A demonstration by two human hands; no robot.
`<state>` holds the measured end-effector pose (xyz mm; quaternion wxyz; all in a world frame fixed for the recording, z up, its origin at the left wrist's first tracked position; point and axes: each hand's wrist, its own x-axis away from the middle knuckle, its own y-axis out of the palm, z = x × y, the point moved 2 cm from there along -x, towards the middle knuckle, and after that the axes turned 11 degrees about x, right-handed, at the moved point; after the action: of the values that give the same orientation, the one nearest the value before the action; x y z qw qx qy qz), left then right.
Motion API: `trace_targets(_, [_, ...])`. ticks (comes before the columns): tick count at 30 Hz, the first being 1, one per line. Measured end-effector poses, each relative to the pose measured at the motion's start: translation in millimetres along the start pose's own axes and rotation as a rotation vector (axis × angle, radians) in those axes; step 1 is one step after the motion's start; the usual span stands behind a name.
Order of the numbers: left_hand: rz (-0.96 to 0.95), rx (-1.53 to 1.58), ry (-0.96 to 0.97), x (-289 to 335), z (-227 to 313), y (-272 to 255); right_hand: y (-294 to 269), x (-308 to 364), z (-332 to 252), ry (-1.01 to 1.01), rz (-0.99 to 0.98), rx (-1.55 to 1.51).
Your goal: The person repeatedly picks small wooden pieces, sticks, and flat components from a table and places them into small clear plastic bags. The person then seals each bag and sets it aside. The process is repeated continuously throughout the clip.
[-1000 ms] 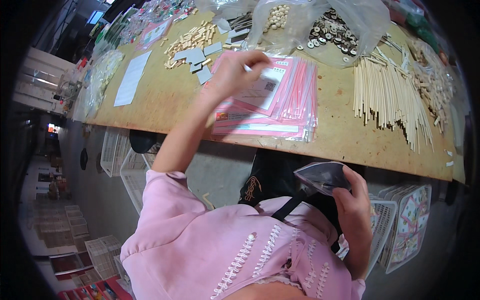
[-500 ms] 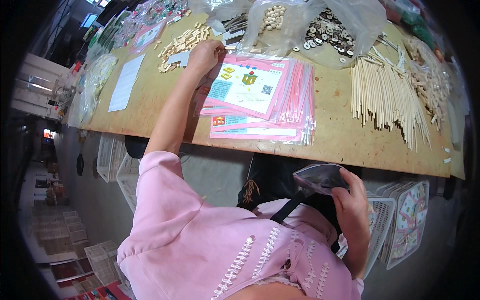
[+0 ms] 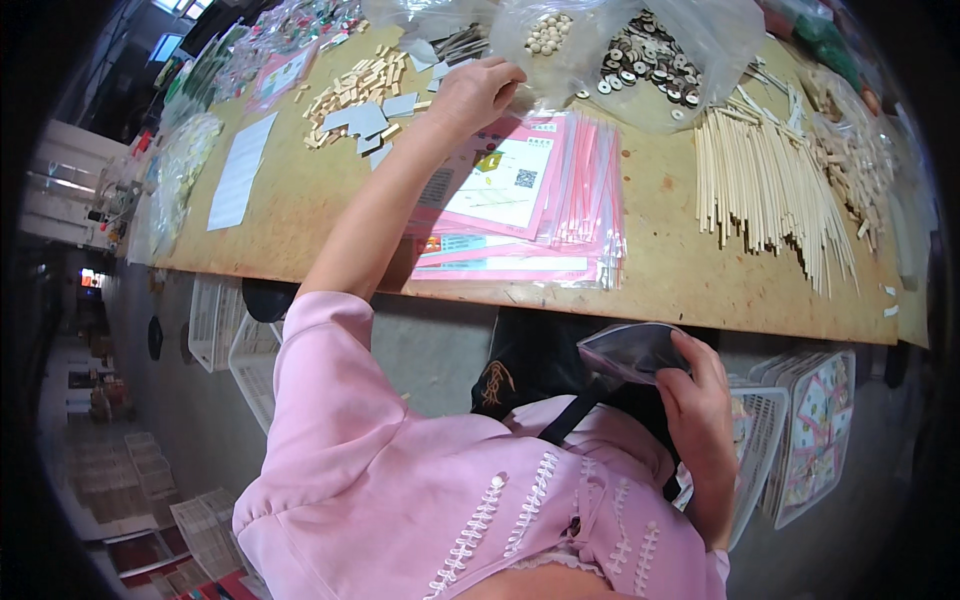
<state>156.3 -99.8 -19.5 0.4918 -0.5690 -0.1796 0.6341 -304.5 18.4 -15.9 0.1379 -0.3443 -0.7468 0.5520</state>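
small clear plastic zip bag (image 3: 632, 350) | held open-mouthed in right hand (image 3: 697, 400), below the worktop edge, near the lap, tilted, contents not discernible || clear plastic bag of small pale round wooden beads (image 3: 548, 35) | lying on far side of worktop, crumpled, left hand (image 3: 474, 92) resting just beside it

Looking down over a pink-sleeved shoulder, we see a long wooden worktable (image 3: 300, 215). Our left hand (image 3: 478, 92) stretches far across it, fingers resting at the edge of clear plastic bags of small beads (image 3: 548, 32) and dark rings (image 3: 640, 62). Just beside the wrist lies a stack of pink-edged packets (image 3: 530, 205). Small grey cards (image 3: 365, 118) and pale wooden blocks (image 3: 355, 85) sit to the left, and a fan of thin wooden sticks (image 3: 765, 190) to the right. Below the table edge, our right hand (image 3: 700, 410) holds a small clear pouch (image 3: 630, 350) open.
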Motion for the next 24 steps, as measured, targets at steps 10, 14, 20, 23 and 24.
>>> trace_targets(10, [-0.175, -0.383, -0.402, -14.8, -9.1, 14.5, 3.3, 8.5, 8.4, 0.020, 0.042, 0.012])
trace_targets(14, [-0.144, -0.330, -0.315, -5.8, -36.4, 3.5, 3.0, 12.8, 12.3, 0.024, 0.060, 0.010])
trace_targets(20, [-0.080, -0.006, -0.312, -0.9, -47.3, 1.9, 10.3, 19.9, 21.1, 0.060, 0.079, -0.056])
trace_targets(23, [-0.247, -0.097, -0.268, -8.4, -58.6, 8.3, 10.7, 24.0, 30.1, 0.040, 0.136, -0.050])
trace_targets(24, [-0.279, -0.142, -0.278, -12.0, -60.6, 15.5, 9.9, 27.0, 32.0, 0.050, 0.150, -0.042])
